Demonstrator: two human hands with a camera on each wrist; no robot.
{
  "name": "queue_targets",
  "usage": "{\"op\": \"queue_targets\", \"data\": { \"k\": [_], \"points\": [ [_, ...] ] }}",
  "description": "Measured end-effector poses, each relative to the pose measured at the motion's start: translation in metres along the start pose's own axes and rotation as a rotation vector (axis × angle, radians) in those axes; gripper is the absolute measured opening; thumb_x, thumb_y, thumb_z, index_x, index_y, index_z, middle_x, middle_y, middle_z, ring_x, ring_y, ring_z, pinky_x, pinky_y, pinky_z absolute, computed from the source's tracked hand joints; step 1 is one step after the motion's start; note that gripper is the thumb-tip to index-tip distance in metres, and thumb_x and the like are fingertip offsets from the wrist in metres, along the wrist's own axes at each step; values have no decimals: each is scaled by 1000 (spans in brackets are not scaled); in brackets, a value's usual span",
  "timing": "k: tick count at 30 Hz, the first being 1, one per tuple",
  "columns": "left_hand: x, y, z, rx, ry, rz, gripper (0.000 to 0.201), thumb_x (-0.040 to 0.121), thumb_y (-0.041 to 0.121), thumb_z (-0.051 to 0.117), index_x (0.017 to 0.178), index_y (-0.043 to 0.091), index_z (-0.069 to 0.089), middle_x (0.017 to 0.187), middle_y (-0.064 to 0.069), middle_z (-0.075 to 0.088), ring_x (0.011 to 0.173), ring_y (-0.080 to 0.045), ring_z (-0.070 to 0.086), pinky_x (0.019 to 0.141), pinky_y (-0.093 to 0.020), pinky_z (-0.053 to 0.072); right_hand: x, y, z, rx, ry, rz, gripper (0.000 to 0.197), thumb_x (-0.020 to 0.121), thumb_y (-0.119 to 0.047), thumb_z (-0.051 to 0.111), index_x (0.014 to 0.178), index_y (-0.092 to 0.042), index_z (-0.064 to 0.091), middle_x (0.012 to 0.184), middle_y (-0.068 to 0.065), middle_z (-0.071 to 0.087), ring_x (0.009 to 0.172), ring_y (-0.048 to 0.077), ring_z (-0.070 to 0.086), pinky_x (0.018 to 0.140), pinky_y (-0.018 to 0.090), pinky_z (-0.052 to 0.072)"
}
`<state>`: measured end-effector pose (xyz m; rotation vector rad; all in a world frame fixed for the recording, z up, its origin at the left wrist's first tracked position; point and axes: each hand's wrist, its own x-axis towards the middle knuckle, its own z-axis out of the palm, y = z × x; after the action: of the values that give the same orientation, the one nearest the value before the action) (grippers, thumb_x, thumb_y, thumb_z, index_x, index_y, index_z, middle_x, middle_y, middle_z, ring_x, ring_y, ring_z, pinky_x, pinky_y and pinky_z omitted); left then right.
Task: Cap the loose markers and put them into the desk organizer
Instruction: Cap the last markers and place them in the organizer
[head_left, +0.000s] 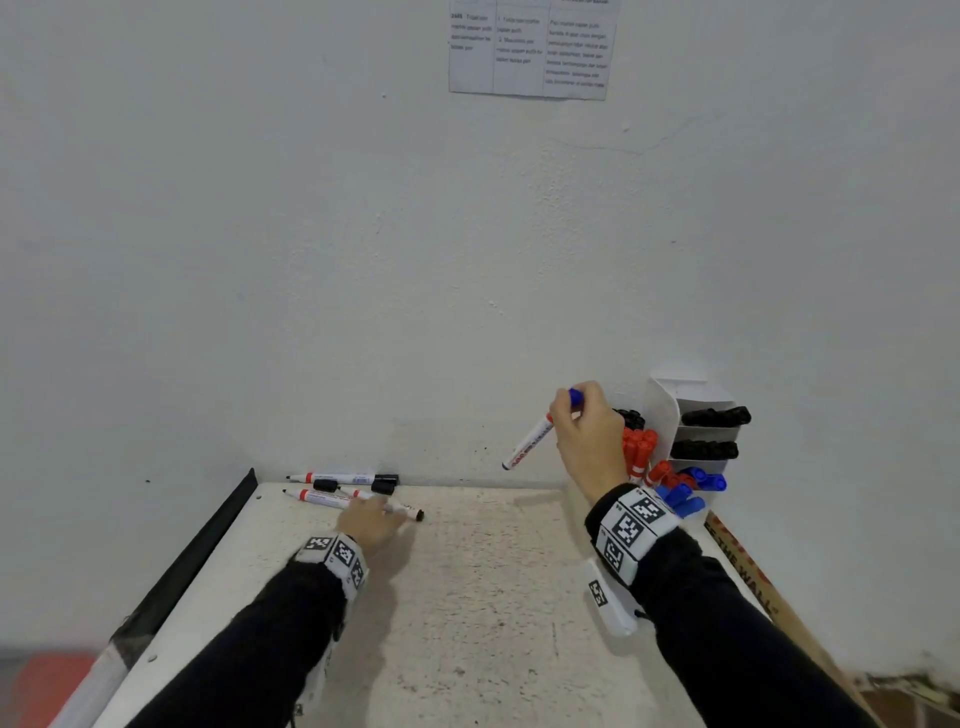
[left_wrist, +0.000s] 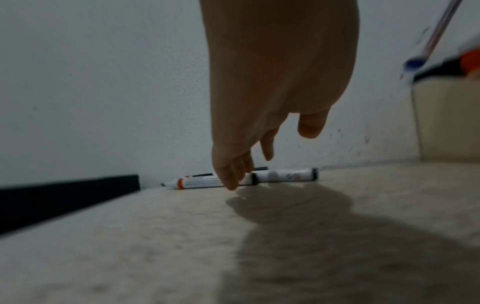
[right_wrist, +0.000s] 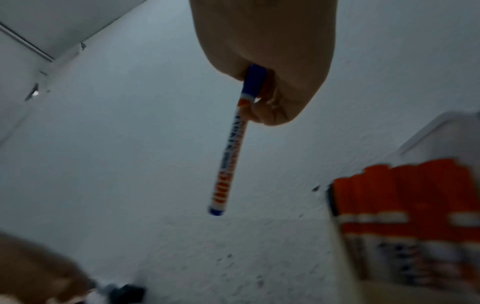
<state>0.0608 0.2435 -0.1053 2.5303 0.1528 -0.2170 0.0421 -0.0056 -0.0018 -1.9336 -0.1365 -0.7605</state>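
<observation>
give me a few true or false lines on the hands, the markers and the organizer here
1. The right hand holds a blue-capped marker in the air. True.
2. The left hand holds a red cap. False: it holds nothing and reaches toward the markers on the table.
3. The organizer sits at the table's right, against the wall. True.
4. The organizer is empty. False: it holds black, red and blue markers.
5. Loose black caps lie among the table markers. True.
</observation>
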Motion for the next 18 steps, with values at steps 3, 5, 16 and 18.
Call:
{"op": "queue_targets", "data": {
  "k": [3, 5, 16, 18],
  "points": [
    [15, -16, -1, 189, 79, -71, 49, 98, 37, 37, 138, 10, 36, 146, -13, 32, 135, -28, 29, 110, -34, 26, 7, 5, -20, -70, 102, -58, 11, 95, -15, 45, 86, -10, 46, 73, 4, 50, 60, 14, 44, 53, 17, 36],
    [24, -23, -3, 256, 83, -109, 57, 97, 40, 36, 145, 11, 24, 152, -12, 19, 139, -30, 23, 113, -38, 24, 7, 12, -30, -155, 129, -80, 10, 96, -16, 45, 89, -9, 49, 77, 4, 51, 65, 14, 47, 55, 18, 38],
    [11, -26, -3, 477, 128, -154, 47, 94, 44, 33, 138, 27, 36, 145, -5, 26, 133, -28, 26, 109, -44, 24, -4, 55, -41, -485, -4, 21, 9, 91, -15, 51, 89, -7, 54, 92, 8, 51, 83, 22, 52, 73, 32, 49],
    [9, -28, -4, 472, 175, -168, 41, 93, 44, 36, 130, 29, 44, 142, -3, 28, 130, -24, 28, 107, -42, 25, -5, 54, -41, -535, -46, 65, 7, 89, -11, 53, 93, -6, 54, 92, 7, 53, 86, 20, 51, 76, 31, 48]
  ]
}}
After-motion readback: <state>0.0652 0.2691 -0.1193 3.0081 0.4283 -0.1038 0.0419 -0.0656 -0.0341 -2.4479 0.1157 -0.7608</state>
